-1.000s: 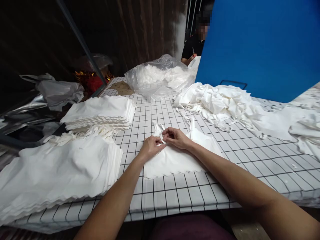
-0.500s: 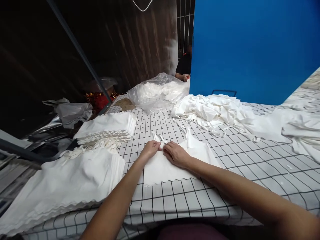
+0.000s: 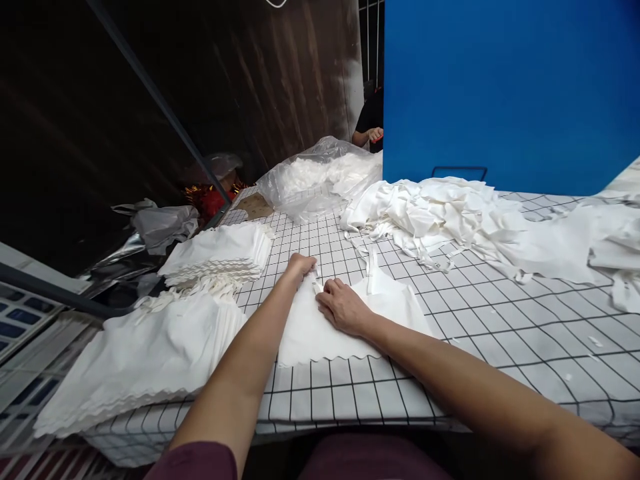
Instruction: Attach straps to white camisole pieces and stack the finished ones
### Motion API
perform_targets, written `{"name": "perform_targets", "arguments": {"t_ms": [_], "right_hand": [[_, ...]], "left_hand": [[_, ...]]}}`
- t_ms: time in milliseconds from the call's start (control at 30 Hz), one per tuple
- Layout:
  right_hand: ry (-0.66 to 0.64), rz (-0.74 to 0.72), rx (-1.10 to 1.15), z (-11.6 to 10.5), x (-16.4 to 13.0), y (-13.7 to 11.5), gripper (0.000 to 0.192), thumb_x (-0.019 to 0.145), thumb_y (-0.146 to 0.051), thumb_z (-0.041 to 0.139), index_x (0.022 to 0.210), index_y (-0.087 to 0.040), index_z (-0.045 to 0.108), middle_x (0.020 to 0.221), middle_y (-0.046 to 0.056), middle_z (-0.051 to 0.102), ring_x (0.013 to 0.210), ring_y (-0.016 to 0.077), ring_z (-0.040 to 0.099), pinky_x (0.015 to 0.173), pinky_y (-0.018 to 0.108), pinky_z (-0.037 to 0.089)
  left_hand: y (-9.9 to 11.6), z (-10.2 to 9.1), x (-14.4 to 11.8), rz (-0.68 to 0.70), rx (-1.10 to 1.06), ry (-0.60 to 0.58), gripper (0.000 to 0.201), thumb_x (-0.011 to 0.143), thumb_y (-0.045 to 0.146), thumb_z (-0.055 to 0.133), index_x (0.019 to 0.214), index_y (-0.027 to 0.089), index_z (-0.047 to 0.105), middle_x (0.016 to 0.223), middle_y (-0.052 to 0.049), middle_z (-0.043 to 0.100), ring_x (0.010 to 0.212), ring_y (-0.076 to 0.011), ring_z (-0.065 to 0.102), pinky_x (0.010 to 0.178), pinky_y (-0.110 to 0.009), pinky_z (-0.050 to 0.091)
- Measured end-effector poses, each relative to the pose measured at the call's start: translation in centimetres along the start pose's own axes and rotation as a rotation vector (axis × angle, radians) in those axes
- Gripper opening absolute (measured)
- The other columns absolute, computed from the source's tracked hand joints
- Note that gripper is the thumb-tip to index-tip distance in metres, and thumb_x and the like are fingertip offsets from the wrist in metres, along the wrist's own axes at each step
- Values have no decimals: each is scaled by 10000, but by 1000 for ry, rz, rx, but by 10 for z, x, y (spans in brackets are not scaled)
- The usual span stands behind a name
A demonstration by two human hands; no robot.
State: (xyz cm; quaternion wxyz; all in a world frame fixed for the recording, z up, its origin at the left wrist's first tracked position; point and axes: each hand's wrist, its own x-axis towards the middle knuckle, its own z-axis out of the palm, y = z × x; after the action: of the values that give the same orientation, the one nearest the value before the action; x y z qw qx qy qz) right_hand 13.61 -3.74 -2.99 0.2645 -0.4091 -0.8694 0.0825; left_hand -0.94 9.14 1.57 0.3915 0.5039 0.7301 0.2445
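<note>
- Cloth piece (image 3: 320,327) lies flat before us at 12 o'clock; our right hand (image 3: 343,308) presses it, fingers together, and our left hand (image 3: 300,264) pinches its strap end.
- Stacks (image 3: 150,353) at 10 o'clock look finished; the loose heap (image 3: 440,213) at 1 o'clock remains.
- Table (image 3: 500,333) lies open at 2 o'clock; its edge runs close beneath us.

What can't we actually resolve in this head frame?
- Left hand fingertips: curled over the white cloth piece, so the grip cannot be told.
- Clear plastic bag contents: only a white blur.
- Co-worker's hand: body hidden by the blue panel.
- Loose cloth heap: cut off at the right edge.
</note>
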Motion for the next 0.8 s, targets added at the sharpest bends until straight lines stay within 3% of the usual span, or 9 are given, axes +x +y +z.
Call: {"name": "perform_targets", "arguments": {"t_ms": [167,267,433,533,633,800], "right_hand": [[-40,-5,51,-2,2,2,237,967,-324,551,1119,-168,645,1172,135,536,995,254,457,789,387,410],[-66,-11,72,-2,2,2,285,974,-350,546,1179,-170,629,1221,136,548,1045,266,470,841,414,414],[-71,-9,88,-4,3,5,333,982,-364,533,1245,-171,599,1199,131,578,1056,270,476,865,428,409],[-49,27,85,-5,4,7,287,978,-344,541,1183,-160,622,1146,132,568,1017,256,473,839,402,413],[-25,60,45,-4,5,8,247,972,-329,546,1110,-145,637,1116,134,545,988,250,460,803,380,414],[-34,54,-12,-3,6,8,245,974,-349,541,1073,-149,643,1115,137,534,1000,258,450,809,390,416]], "left_hand": [[5,-32,18,-66,-112,-20,130,816,199,571,692,162,555,663,-54,677,479,-94,529,508,-214,446],[5,-40,25,-62,-96,4,119,810,152,568,699,167,528,720,-62,702,497,-92,549,525,-214,462],[3,-27,23,51,52,145,55,789,106,562,777,159,557,799,-90,691,644,-157,625,600,-270,486],[-8,-14,8,235,168,257,86,831,179,569,909,172,603,1038,-112,673,942,-219,637,802,-338,502],[-24,-3,-6,425,297,270,125,819,289,644,916,210,639,1184,-82,631,1162,-255,537,995,-367,429],[-37,4,-9,511,470,270,143,757,321,711,784,194,652,1110,-123,631,1164,-338,503,984,-439,424]]}}
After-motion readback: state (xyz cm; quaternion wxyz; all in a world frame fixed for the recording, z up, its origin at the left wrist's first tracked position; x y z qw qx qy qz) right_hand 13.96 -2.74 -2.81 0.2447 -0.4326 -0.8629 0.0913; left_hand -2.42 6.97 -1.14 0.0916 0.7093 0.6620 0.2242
